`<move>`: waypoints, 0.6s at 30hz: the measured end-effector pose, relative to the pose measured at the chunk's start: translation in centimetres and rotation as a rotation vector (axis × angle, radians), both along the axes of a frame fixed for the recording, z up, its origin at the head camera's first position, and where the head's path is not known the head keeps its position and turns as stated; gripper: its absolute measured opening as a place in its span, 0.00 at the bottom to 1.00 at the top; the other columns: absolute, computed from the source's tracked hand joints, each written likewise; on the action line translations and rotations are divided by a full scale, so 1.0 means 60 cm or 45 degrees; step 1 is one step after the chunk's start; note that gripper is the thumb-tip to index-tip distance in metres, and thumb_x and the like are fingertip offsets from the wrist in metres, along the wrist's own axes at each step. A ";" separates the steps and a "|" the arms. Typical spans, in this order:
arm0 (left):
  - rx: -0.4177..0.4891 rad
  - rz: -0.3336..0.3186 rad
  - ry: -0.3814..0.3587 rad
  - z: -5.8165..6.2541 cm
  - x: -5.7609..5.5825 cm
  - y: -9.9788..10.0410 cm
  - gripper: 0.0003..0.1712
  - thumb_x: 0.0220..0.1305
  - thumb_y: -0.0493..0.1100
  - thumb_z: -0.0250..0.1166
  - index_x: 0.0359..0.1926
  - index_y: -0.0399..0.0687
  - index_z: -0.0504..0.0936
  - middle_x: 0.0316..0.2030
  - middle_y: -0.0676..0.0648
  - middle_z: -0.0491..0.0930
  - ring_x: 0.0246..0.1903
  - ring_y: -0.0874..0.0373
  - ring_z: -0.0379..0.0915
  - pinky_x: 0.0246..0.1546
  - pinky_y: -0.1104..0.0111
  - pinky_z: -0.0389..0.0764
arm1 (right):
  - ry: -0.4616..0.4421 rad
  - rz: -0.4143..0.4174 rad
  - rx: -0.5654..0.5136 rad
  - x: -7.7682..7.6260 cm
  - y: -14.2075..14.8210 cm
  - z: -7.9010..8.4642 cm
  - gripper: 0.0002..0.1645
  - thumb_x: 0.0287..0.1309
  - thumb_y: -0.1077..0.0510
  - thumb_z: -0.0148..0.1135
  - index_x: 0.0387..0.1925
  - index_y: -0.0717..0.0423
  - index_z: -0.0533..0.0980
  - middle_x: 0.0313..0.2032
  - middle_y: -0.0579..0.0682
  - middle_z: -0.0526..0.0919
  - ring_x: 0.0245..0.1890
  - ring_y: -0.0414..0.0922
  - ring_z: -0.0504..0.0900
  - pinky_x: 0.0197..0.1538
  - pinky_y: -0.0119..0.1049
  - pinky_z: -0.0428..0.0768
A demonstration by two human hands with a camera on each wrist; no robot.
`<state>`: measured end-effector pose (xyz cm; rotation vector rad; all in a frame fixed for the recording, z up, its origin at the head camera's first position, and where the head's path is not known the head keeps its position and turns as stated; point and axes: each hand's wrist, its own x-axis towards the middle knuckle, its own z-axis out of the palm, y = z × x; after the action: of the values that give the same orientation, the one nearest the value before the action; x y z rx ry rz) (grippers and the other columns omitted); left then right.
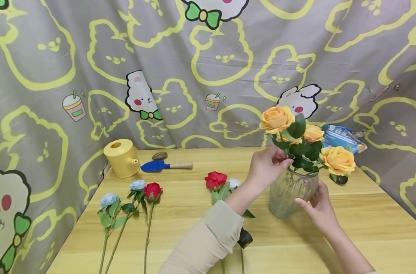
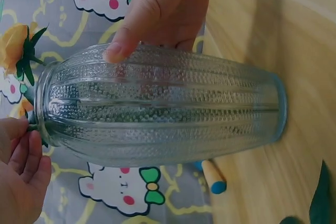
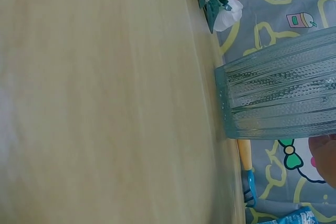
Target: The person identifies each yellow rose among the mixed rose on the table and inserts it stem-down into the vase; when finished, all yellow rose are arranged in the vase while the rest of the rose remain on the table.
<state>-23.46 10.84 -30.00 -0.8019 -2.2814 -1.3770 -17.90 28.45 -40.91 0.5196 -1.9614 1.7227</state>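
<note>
A ribbed clear glass vase (image 1: 286,199) holds several yellow-orange roses (image 1: 278,119) with dark green leaves. My left hand (image 1: 267,167) is at the vase's mouth and pinches a rose stem between thumb and fingers. In the left wrist view, that pinch of the left hand (image 2: 23,166) shows right at the glass rim. My right hand (image 1: 319,209) grips the vase's side. The left wrist view shows the right hand's thumb (image 2: 116,51) lying on the textured glass, with its other fingers partly hidden behind. Only a small part of the right hand (image 3: 324,158) enters its own wrist view.
Pale blue flowers (image 1: 109,200) and a red rose (image 1: 153,191) lie on the left of the wooden table. Another red rose (image 1: 215,180) and a white flower (image 1: 234,183) lie partly under my left arm. Behind are a yellow watering can (image 1: 121,159), blue trowel (image 1: 154,166) and blue packet (image 1: 343,137).
</note>
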 end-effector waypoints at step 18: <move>-0.644 0.088 0.352 0.026 0.021 -0.005 0.23 0.65 0.55 0.51 0.14 0.54 0.67 0.10 0.58 0.62 0.11 0.68 0.56 0.15 0.79 0.57 | -0.046 -0.028 0.018 0.002 -0.003 0.002 0.44 0.45 0.82 0.54 0.62 0.56 0.52 0.51 0.42 0.67 0.52 0.32 0.67 0.51 0.19 0.63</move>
<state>-22.17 10.55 -28.41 -0.9783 -2.4241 -0.6078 -17.78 28.29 -40.77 0.4726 -1.9981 1.7175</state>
